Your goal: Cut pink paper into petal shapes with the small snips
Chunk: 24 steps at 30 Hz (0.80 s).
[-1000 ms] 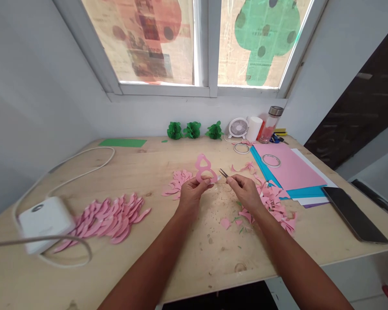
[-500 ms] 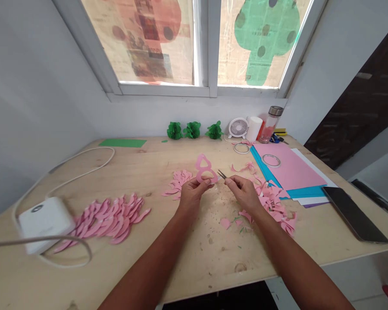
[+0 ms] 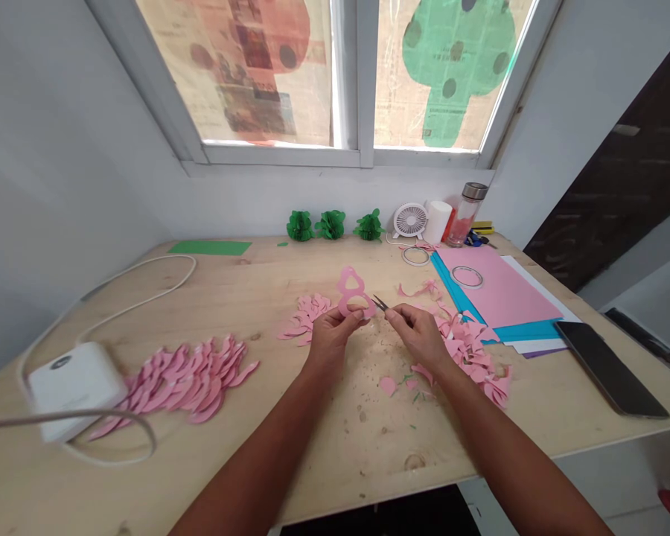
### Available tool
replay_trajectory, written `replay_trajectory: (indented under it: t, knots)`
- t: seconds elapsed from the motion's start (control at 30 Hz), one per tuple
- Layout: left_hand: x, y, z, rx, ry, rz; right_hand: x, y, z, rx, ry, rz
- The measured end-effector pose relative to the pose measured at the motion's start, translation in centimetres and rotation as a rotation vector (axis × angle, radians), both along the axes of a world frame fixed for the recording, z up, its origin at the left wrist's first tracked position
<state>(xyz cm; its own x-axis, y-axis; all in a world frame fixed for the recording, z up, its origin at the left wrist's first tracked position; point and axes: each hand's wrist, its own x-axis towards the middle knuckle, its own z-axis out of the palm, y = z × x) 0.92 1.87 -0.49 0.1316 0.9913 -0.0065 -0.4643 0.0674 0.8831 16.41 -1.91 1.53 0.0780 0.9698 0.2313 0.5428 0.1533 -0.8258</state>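
My left hand pinches a pink paper cutout by its lower edge. The cutout has two open loops, a smaller one above a larger one, and is held up above the table. Close to its right side, my right hand grips small scissors whose dark pointed blades are slightly parted and aimed at the cutout; I cannot tell if they touch. Behind the left hand lies a small pile of pink paper pieces. Pink paper scraps are heaped beside and partly under my right wrist.
Overlapping curved pink strips lie at left beside a white power bank with a cable. Green paper pompoms, a small fan and a glass bottle stand along the wall. Coloured sheets and a phone lie right.
The scissors and right hand have shifted very slightly left toward the cutout. The whole view has also moved a little; the left hand keeps its hold.
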Motion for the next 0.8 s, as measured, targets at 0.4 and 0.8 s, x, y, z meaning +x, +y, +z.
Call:
replay_trajectory:
  t: [0.4, 0.8]
  knots:
    - [-0.03, -0.02, 0.06, 0.007, 0.004, 0.016, 0.15, 0.1, 0.04, 0.015, 0.012, -0.011]
    - [-0.12, 0.05, 0.27, -0.017, -0.036, 0.027, 0.05, 0.03, -0.04, 0.016, 0.042, 0.003]
